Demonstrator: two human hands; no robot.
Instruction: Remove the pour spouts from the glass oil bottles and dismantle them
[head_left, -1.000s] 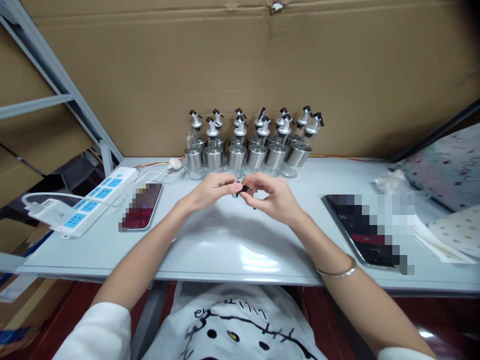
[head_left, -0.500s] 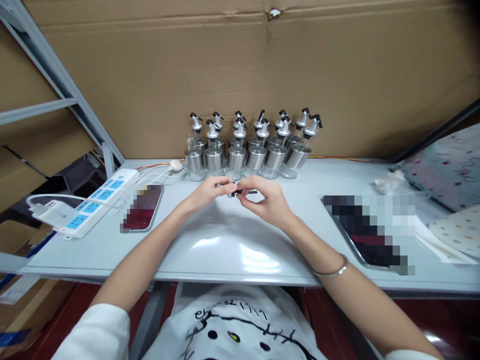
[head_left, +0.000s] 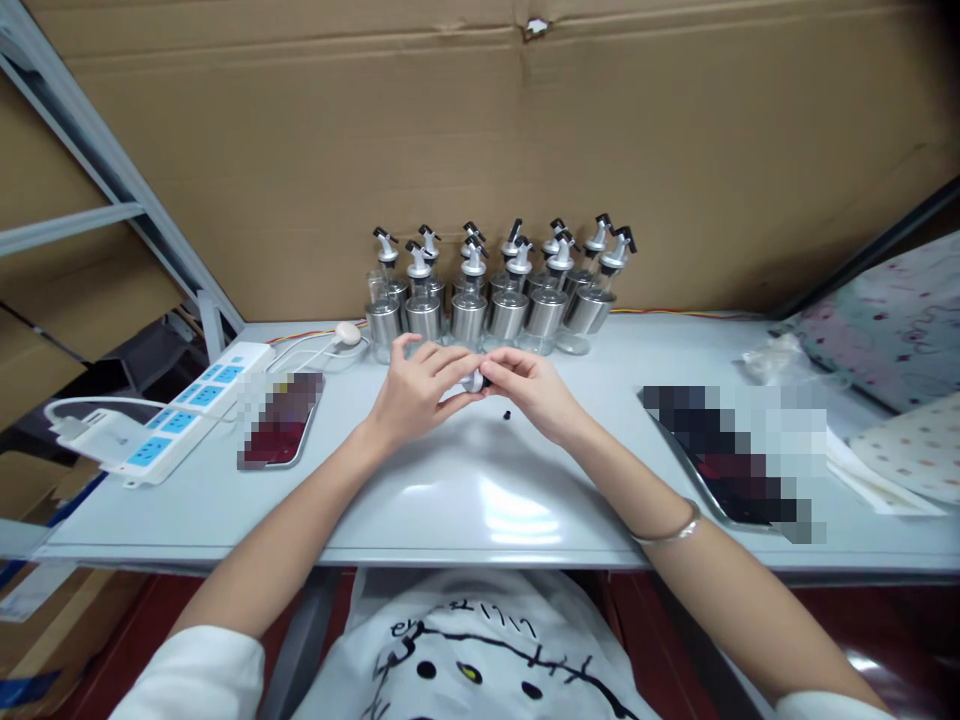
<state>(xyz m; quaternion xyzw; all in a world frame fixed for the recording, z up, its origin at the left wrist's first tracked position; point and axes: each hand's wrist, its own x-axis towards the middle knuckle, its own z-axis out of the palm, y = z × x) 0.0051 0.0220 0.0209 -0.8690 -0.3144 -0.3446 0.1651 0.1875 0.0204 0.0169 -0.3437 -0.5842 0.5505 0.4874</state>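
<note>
My left hand and my right hand meet over the table, fingertips closed on a small silver-and-black pourer spout. Most of the spout is hidden by the fingers. Just below it a tiny black piece shows by my right hand; it appears to rest on the table. Behind the hands stand two rows of steel-and-glass bottles, most topped with silver spouts with black levers. The front-left bottle has a bare glass neck.
On the left lie a white power strip with cables and a phone. To the right are a dark tablet-like device, a crumpled plastic bag and patterned fabric. A cardboard wall closes off the back.
The fingers have shifted around the spout, and my left hand has turned flatter with its fingers more stretched. The black piece now shows below the hands. The view moved slightly.
</note>
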